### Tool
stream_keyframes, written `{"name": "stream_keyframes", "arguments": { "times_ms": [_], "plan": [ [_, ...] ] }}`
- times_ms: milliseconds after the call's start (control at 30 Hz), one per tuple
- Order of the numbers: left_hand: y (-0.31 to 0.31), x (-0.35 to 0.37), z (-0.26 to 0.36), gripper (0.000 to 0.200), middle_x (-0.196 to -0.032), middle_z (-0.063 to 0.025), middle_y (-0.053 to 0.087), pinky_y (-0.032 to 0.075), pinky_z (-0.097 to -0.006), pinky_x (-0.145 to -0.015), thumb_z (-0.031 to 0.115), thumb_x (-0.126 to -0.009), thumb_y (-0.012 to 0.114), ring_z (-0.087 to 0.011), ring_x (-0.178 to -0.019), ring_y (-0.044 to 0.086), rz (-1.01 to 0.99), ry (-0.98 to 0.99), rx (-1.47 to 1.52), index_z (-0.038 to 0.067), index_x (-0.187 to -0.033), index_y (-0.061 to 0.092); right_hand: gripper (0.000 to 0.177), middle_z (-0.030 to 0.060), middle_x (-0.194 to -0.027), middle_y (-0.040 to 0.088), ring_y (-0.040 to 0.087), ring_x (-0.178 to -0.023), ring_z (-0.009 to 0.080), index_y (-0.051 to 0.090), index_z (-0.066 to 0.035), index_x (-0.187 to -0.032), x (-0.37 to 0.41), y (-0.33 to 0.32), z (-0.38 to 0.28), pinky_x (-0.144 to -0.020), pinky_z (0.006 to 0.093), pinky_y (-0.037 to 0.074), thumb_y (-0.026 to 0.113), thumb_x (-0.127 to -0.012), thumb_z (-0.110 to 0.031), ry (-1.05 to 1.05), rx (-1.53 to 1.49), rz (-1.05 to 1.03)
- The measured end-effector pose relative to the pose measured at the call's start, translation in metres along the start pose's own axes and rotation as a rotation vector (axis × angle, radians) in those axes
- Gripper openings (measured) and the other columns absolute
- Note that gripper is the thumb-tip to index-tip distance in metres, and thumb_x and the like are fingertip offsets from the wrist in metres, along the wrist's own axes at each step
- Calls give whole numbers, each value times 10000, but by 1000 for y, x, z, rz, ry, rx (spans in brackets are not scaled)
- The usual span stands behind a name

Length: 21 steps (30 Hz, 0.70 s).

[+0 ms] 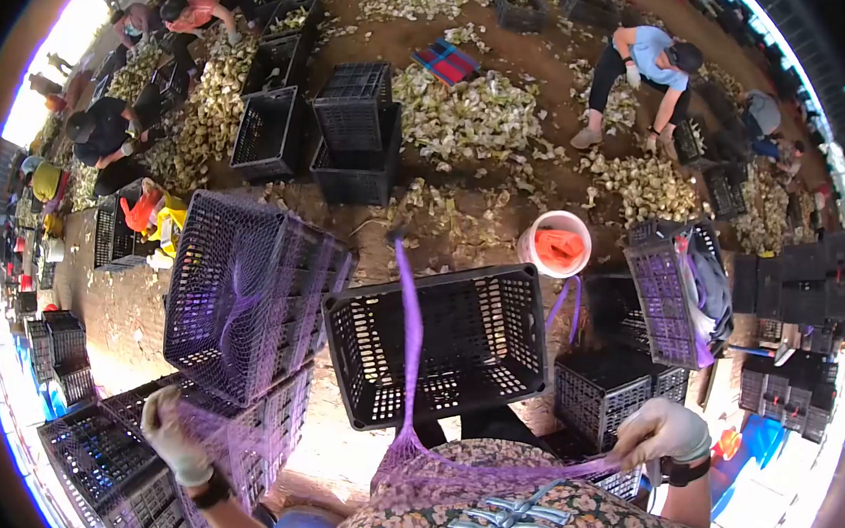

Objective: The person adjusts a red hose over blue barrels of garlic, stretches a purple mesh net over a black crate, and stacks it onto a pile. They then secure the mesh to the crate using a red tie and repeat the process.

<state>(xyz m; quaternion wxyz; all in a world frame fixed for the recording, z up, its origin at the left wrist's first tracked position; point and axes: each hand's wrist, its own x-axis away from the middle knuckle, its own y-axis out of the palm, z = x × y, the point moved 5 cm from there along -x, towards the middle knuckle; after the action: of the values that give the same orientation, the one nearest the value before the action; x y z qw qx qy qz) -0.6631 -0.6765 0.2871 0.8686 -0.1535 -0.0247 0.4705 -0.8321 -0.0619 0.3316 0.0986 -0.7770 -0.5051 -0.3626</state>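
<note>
A purple mesh net (412,360) is stretched wide across my lap between my two gloved hands. Its narrow, twisted tail runs away from me over an empty-looking black plastic crate (437,338), which is tilted toward me. My left hand (177,435) is closed on one side of the net's mouth, beside a crate stack. On the other side, my right hand (663,438) pinches the net's edge near more crates. Both hands wear pale gloves and dark wristbands. More purple netting (246,297) drapes over the crate stack at my left.
A white bucket (555,243) with something orange inside stands ahead. Stacked black crates (357,144) sit beyond, near heaps of pale bulbs (480,117). A person in light blue (648,55) bends over a heap at right; several others work at left.
</note>
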Motion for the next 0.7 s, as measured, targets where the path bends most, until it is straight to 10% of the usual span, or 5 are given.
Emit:
{"name": "stream_keyframes", "arguments": {
  "times_ms": [167,400,533,567,700],
  "plan": [
    [47,17,20,104,-790,5,633,404,-193,-607,111,-851,676,-72,-666,524,-133,-119,-188,16,-893,670,75,89,-770,688,638,-674,114,691,51,-817,-14,-56,7,-634,233,515,650,-767,13,-51,-260,649],
    [-6,49,65,165,-646,11,498,394,-240,-511,170,-833,663,-99,-555,467,-340,136,203,29,-825,576,228,110,-493,547,509,-391,163,560,14,-512,64,-70,3,-345,283,372,694,-644,-116,-831,-280,375],
    [28,44,91,122,-633,-15,550,404,-244,-538,64,-723,687,-102,-561,491,-432,60,-223,-14,-710,595,67,59,-566,585,533,-485,112,656,27,-652,37,-68,-4,-432,234,372,676,-667,-35,-152,-28,953],
    [50,43,76,80,-701,-39,614,416,-228,-569,-9,-694,662,-98,-612,536,-501,-45,-301,-40,-765,641,82,24,-578,578,497,-486,70,667,17,-702,11,-84,16,-429,219,340,665,-699,-65,-15,37,769],
    [99,35,-63,96,-660,33,569,329,-186,-450,74,-802,669,-31,-511,444,-663,-537,-96,-9,-850,665,135,-51,-585,517,383,-427,24,662,-20,-897,-90,-133,90,-387,196,246,643,-862,-148,-115,-441,790]
  ]
}}
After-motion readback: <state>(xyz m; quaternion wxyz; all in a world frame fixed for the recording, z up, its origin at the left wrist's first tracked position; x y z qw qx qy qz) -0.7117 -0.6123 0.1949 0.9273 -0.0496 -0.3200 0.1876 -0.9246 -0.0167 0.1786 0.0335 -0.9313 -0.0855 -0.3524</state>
